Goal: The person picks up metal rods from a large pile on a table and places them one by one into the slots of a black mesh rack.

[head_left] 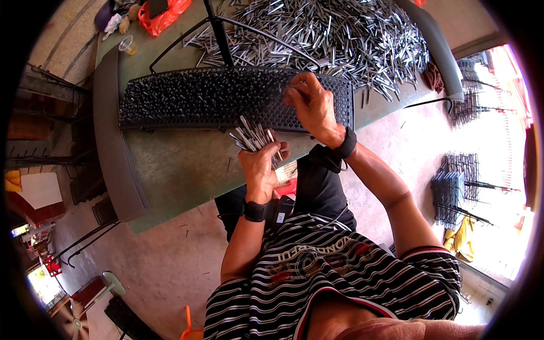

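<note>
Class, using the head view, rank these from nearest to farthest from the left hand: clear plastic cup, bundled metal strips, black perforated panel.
1. Bundled metal strips: gripped in the left hand.
2. Black perforated panel: just beyond that hand.
3. Clear plastic cup: far off, toward the upper left of the view.

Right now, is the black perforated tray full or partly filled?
Partly filled: in the black perforated tray, metal pins crowd the left and middle, while holes toward the right end, near the right hand, look bare.

Metal rods are silvery, the tray black, the tabletop dull green, the shirt striped (black and white)
</note>
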### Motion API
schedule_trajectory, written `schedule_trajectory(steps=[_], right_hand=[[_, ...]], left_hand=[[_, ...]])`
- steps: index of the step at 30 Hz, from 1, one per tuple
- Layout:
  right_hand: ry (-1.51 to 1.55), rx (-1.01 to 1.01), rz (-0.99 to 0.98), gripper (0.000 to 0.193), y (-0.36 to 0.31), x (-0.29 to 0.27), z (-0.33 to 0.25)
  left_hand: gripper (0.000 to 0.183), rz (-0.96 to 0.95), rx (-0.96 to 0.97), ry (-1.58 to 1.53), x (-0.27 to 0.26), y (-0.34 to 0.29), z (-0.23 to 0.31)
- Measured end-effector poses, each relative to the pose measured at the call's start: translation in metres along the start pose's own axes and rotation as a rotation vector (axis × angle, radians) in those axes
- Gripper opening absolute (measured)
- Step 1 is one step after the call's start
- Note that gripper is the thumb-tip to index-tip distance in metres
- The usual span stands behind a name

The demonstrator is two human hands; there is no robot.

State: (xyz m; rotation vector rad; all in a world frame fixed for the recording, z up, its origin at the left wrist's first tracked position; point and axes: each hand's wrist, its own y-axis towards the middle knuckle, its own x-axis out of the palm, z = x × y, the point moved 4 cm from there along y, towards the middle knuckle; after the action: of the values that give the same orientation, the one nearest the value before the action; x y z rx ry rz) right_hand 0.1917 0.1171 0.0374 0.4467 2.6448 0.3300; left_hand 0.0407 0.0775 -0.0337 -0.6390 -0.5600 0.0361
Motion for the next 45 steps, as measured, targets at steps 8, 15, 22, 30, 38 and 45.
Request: schedule_trajectory(steps=[8, 15, 22, 30, 38, 45], right_hand=[[-0.296, -0.29, -0.037, 0.01, 0.0, 0.007, 0.011], [-0.518, -0.33, -0.104, 0.008, 0.012, 0.003, -0.009], [-0.457, -0.383, -0.027, 0.008, 0.004, 0.001, -0.002], [-0.516, -0.405, -0.058, 0.008, -0.002, 0.004, 0.007], [-0.416, -0.002, -0.403, 0.014, -0.009, 0.001, -0.003], [0.073, 0.151, -0.112, 0.014, -0.01, 0.0, -0.003]], left_hand=[[0.019, -0.01, 0.054, 0.001, 0.002, -0.002, 0.005], [0.017, 0.0, 0.025, 0.002, 0.003, -0.005, 0.006], [0.015, 0.013, 0.002, 0.015, 0.003, -0.006, 0.004], [0.013, -0.002, 0.016, 0.013, 0.004, -0.006, 0.002], [0.017, 0.004, -0.005, -0.005, 0.009, -0.008, 0.007], [0.017, -0.004, -0.015, -0.033, 0.01, -0.008, 0.007]])
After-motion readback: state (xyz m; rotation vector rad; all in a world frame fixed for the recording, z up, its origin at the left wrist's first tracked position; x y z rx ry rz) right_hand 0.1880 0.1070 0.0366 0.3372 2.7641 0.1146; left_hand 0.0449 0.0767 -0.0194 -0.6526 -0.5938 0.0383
